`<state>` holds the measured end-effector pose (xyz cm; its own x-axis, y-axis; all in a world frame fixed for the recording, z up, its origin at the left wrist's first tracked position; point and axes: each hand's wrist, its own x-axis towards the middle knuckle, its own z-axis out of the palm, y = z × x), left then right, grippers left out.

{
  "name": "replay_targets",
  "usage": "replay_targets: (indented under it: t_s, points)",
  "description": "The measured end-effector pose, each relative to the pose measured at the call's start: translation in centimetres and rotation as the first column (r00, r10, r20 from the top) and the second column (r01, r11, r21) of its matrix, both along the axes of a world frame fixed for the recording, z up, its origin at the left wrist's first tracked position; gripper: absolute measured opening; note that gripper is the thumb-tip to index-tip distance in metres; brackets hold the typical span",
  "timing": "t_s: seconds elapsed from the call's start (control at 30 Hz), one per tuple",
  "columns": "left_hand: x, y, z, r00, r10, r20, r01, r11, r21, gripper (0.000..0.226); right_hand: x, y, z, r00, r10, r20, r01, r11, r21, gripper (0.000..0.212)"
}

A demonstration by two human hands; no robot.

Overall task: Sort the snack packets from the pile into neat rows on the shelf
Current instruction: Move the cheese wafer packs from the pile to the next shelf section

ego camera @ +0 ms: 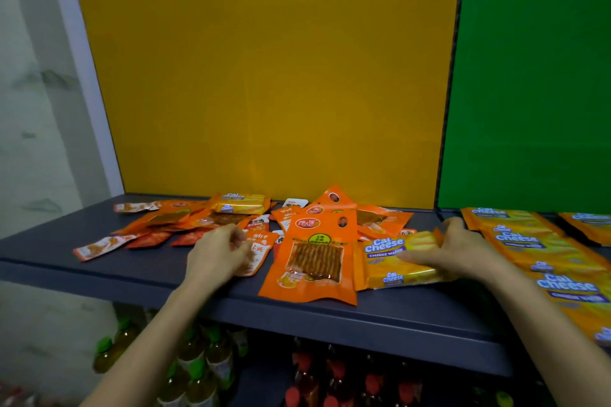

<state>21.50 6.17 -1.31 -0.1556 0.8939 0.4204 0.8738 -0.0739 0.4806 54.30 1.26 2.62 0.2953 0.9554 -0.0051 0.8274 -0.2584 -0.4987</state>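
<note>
A loose pile of orange and red snack packets (185, 221) covers the middle of the dark shelf (330, 317). My right hand (459, 249) grips a yellow Cal Cheese wafer packet (393, 263) by its right end, thumb on top. My left hand (218, 253) has curled fingers on a small orange-and-white packet (259, 249). Between them lies a large orange packet with a clear window (312, 261). Another Cal Cheese packet (243, 203) lies at the back of the pile. A row of Cal Cheese packets (542, 248) runs along the right.
A yellow back panel (264, 76) and a green one (535, 76) stand behind the shelf. Bottles with green caps (198, 367) and red caps (334, 373) fill the shelf below. A pale wall (33, 109) is at the left.
</note>
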Motion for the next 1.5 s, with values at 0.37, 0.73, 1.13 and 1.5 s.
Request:
replay_targets:
  t_s: [0.37, 0.73, 1.13, 1.5]
  points:
    - [-5.6, 14.0, 5.6, 0.98, -0.198, 0.028, 0.198, 0.98, -0.006, 0.032, -5.5, -1.1, 5.9, 0.91, -0.403, 0.093, 0.346, 0.865, 0.364, 0.054]
    - [-7.6, 16.2, 4.6, 0.991, -0.053, 0.126, 0.095, 0.93, -0.355, 0.076, -6.7, 0.7, 4.3, 0.946, -0.3, -0.12, 0.316, 0.781, 0.538, 0.049]
    - [-7.6, 17.8, 4.2, 0.941, -0.101, 0.323, 0.244, 0.864, -0.441, 0.093, -9.1, 1.9, 1.5, 0.919, -0.293, -0.264, 0.388, 0.793, 0.469, 0.05]
    - [-7.3, 19.5, 3.4, 0.975, -0.129, 0.18, 0.204, 0.844, -0.497, 0.123, -9.6, 1.7, 1.3, 0.899, -0.327, -0.292, 0.433, 0.767, 0.473, 0.052]
